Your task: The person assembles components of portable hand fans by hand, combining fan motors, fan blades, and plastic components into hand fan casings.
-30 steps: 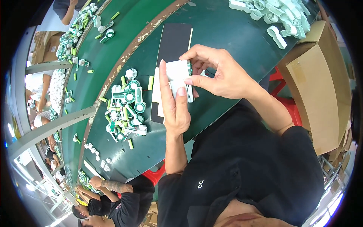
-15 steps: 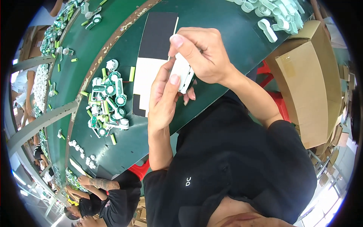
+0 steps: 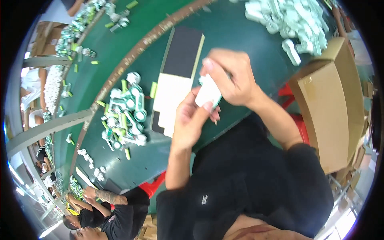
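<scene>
Both of my hands are closed round a white plastic housing (image 3: 209,92) with a green edge, held over the green table. It looks like part of a small handheld fan, though fingers and blur hide some of it. My left hand (image 3: 188,122) grips the lower end, its thumb on the white face. My right hand (image 3: 236,78) wraps the upper end from the right, fingers bent over it. Beside the hands lies a flat black-and-white board (image 3: 173,94). To the left is a pile of white-and-green fan parts (image 3: 128,106) mixed with light-green cylindrical cells.
Pale mint fan shells (image 3: 290,22) are heaped at the far right. An open cardboard box (image 3: 326,108) stands right of the table, near a red stool (image 3: 299,124). Small white pieces (image 3: 98,174) lie at the left. A belt with parts runs beyond a metal rail; co-workers sit lower left.
The whole view has shifted, so table and parts appear farther right and lower. The housing stays in both hands and has turned, showing more white face and less of its slotted side.
</scene>
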{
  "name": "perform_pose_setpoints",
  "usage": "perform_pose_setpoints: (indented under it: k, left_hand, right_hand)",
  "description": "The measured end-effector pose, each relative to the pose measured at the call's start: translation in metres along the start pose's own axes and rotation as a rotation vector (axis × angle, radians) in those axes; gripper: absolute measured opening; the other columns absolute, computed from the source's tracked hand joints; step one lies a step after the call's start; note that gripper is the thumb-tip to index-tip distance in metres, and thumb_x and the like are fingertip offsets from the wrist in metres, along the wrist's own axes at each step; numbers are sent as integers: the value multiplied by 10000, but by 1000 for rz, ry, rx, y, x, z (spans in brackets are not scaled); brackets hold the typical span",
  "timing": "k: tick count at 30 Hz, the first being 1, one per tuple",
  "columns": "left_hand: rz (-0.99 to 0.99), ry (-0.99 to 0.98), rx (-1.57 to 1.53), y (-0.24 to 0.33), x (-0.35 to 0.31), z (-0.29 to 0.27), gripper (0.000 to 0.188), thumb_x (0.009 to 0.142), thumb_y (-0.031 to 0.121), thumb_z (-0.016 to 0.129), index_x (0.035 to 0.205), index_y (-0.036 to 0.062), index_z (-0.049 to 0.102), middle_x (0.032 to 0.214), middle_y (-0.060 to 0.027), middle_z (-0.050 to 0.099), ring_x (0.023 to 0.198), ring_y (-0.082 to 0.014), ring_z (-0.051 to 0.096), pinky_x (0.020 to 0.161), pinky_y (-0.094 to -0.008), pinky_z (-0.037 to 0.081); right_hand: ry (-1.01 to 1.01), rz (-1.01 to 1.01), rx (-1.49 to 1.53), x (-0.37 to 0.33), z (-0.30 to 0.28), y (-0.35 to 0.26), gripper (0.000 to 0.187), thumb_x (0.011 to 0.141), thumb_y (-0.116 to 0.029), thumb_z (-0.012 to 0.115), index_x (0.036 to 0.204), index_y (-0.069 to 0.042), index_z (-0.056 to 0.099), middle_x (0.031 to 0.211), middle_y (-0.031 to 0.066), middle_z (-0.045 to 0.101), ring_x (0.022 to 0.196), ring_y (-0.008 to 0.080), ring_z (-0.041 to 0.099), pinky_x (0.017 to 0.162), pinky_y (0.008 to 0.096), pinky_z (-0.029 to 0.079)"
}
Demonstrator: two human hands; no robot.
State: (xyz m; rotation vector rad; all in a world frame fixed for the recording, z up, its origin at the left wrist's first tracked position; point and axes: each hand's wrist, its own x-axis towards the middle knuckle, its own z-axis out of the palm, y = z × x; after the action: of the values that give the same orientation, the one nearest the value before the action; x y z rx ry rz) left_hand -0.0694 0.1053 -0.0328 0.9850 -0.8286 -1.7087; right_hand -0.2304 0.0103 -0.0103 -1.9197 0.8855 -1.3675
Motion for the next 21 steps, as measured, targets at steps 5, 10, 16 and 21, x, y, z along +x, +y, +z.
perform_pose_setpoints:
  k: [5,10,16,21]
  left_hand:
    - [-41,-51,-13,-1,0,-16,363,965,-11,693,1302,-33,560,1091,-104,709,796,-135,714,674,-244,568]
    - [41,-54,92,2,-5,-2,369,990,-9,665,1339,-46,553,1111,-97,705,823,-127,706,714,-241,585]
    - [534,77,673,-5,-13,0,605,854,86,804,1386,-61,557,1033,-136,693,885,-233,688,810,-356,560]
    - [577,172,859,-3,-14,10,529,862,70,785,1324,-93,586,1114,-157,680,995,-206,683,862,-338,559]
  right_hand:
    - [-42,-113,1,-3,3,-2,186,911,-19,666,735,14,616,653,143,566,589,330,563,537,419,428]
    - [-31,-69,-43,-7,-6,-7,186,910,-25,668,736,13,614,668,137,579,599,328,570,546,416,441]
    - [50,-25,33,-7,-4,-10,197,933,-30,602,749,-2,665,690,124,622,614,288,611,563,379,467]
    - [83,-7,51,-12,-6,-14,219,950,-43,600,742,4,652,671,119,600,600,284,588,552,371,449]
